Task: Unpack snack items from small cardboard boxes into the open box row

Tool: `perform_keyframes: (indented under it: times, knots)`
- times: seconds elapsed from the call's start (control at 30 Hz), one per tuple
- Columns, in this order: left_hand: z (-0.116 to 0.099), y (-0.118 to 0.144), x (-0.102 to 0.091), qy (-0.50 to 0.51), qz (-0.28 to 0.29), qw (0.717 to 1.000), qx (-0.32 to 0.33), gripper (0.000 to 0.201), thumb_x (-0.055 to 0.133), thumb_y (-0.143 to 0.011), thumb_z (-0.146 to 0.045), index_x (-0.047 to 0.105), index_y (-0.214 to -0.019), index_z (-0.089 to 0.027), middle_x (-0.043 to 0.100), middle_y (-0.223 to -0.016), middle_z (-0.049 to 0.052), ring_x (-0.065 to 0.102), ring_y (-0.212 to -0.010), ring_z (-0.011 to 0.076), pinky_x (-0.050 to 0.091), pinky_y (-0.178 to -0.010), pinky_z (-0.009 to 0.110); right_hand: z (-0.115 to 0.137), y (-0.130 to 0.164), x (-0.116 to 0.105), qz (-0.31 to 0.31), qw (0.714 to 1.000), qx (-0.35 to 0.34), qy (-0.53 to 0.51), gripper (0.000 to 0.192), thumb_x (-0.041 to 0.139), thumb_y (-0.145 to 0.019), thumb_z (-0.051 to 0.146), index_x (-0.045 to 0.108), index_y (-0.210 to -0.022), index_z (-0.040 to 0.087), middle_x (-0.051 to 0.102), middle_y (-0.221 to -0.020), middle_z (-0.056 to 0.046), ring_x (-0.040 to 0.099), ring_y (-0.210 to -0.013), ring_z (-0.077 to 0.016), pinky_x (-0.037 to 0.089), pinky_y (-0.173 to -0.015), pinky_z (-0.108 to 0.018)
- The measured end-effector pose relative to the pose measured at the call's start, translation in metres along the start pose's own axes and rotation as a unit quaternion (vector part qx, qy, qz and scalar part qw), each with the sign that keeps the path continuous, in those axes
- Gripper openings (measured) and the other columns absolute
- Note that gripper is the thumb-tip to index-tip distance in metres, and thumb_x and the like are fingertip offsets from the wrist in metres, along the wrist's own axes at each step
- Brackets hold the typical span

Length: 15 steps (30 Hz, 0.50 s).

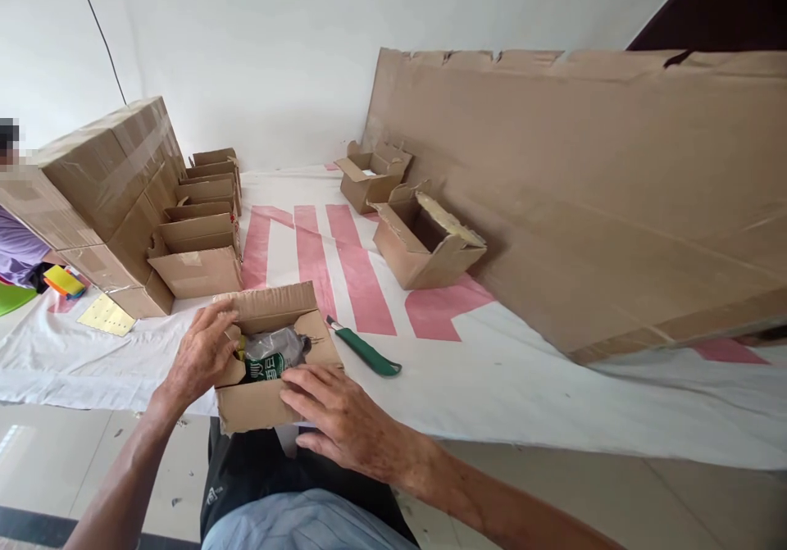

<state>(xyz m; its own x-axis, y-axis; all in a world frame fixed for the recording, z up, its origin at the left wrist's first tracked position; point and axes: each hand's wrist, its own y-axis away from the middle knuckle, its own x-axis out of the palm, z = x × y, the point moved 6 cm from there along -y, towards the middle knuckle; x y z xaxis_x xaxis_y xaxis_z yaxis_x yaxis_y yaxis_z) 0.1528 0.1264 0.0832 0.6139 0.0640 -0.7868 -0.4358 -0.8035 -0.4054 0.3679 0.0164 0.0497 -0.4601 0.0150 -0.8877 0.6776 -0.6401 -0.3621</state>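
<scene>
A small open cardboard box [270, 308] sits at the near edge of the white cloth, just in front of me. Inside it lies a packet [276, 353] in clear plastic with a green label. My left hand [200, 357] grips the box's left flap and side, fingers curled over the rim. My right hand [338, 419] lies flat on the box's front right corner, fingers pressing the near flap. A green-handled utility knife [366, 349] lies on the cloth just right of the box, untouched.
A row of small open boxes [202, 230] stands left of centre beside large taped cartons [104, 181]. Two more open boxes [424, 243] sit ahead, next to a big leaning cardboard sheet [590, 197]. Another person's sleeve [18, 247] shows at the far left.
</scene>
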Motion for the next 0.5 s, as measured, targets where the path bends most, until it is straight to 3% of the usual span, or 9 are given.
perform_keyframes:
  times: [0.07,0.13,0.23,0.3,0.4,0.5]
  knots:
    - [0.023,-0.005,0.001,0.016,-0.063,0.995,-0.077,0.049,0.075,-0.091,-0.033,0.071,-0.139,-0.023,0.066,-0.149,0.016,0.062,-0.138,0.0365,0.055,-0.114,0.059,-0.003,0.001,0.000,-0.002,1.000,0.001,-0.030,0.052,0.087,-0.089,0.030,0.065,-0.133,0.016,0.070,-0.138,-0.018,0.067,-0.125,-0.0327,0.058,-0.106,-0.050]
    - [0.049,-0.009,0.007,0.091,-0.089,0.976,-0.177,0.066,0.086,-0.077,-0.042,0.070,-0.138,-0.021,0.071,-0.138,0.017,0.069,-0.125,0.0375,0.061,-0.102,0.057,-0.007,0.000,-0.001,-0.004,0.999,0.001,-0.051,0.050,0.085,-0.091,0.033,0.065,-0.134,0.016,0.070,-0.137,-0.018,0.068,-0.126,-0.0320,0.058,-0.108,-0.050]
    - [0.072,-0.009,0.025,0.271,-0.034,0.925,-0.262,0.065,0.094,-0.064,-0.049,0.079,-0.119,-0.017,0.079,-0.110,0.013,0.077,-0.099,0.0325,0.065,-0.087,0.049,-0.011,-0.002,-0.005,-0.021,0.997,0.000,-0.073,0.043,0.081,-0.095,0.036,0.068,-0.133,0.018,0.071,-0.135,-0.017,0.070,-0.124,-0.0311,0.060,-0.107,-0.048]
    - [0.069,-0.005,0.030,0.332,-0.013,0.912,-0.239,0.047,0.094,-0.067,-0.049,0.083,-0.101,-0.018,0.081,-0.102,0.012,0.077,-0.095,0.0293,0.064,-0.087,0.045,-0.015,-0.004,-0.013,-0.066,0.995,0.003,-0.070,0.041,0.075,-0.100,0.036,0.067,-0.136,0.019,0.070,-0.138,-0.017,0.070,-0.126,-0.0312,0.061,-0.107,-0.048]
    - [0.052,0.008,0.024,0.305,-0.057,0.939,-0.147,0.022,0.090,-0.078,-0.041,0.086,-0.088,-0.023,0.080,-0.114,0.011,0.076,-0.110,0.0283,0.061,-0.100,0.045,-0.027,-0.006,-0.030,-0.167,0.985,0.025,-0.021,0.047,0.064,-0.105,0.030,0.059,-0.151,0.022,0.065,-0.148,-0.019,0.064,-0.138,-0.0350,0.058,-0.114,-0.055]
    - [0.038,0.026,0.021,0.248,-0.090,0.960,-0.093,0.011,0.084,-0.088,-0.036,0.087,-0.090,-0.025,0.077,-0.128,0.013,0.073,-0.122,0.0283,0.059,-0.106,0.047,-0.045,-0.012,-0.035,-0.197,0.978,0.063,0.031,0.055,0.062,-0.104,0.023,0.055,-0.159,0.024,0.065,-0.151,-0.018,0.059,-0.144,-0.0380,0.054,-0.117,-0.061]
